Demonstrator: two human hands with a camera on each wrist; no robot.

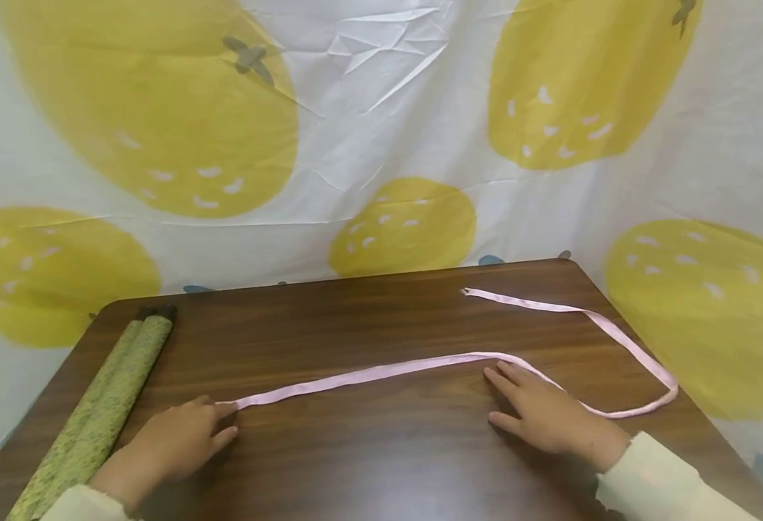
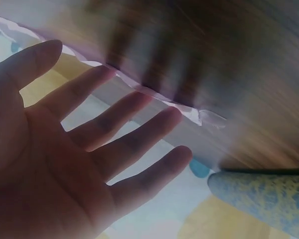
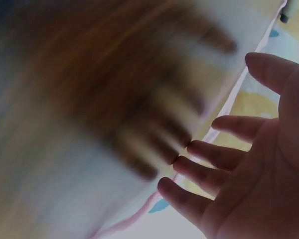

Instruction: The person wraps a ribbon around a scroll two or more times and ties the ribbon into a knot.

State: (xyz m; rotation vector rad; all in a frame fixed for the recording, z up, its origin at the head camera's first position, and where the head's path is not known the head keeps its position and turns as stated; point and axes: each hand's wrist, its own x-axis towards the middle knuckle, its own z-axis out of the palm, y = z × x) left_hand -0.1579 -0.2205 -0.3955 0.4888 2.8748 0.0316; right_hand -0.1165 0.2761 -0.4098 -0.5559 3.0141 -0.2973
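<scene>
A long pink ribbon [image 1: 368, 374] lies across the brown table, running straight between the hands and then bending round at the right. The left hand [image 1: 176, 441] is at the ribbon's left end, its fingers extended; in the left wrist view the fingertips [image 2: 139, 99] touch or nearly touch the ribbon [image 2: 84, 57]. Beside the ribbon's bend, the right hand [image 1: 544, 412] lies palm down with fingers spread. In the right wrist view its fingertips [image 3: 182, 159] meet the ribbon's edge [image 3: 234, 94]. Neither hand curls round anything.
A yellow-green patterned roll [image 1: 101, 412] with a dark end lies along the table's left side, close to the left forearm. Behind the wooden table [image 1: 329, 311] hangs a white curtain [image 1: 381, 130] with yellow fruit prints. The ribbon's far end lies near the back edge.
</scene>
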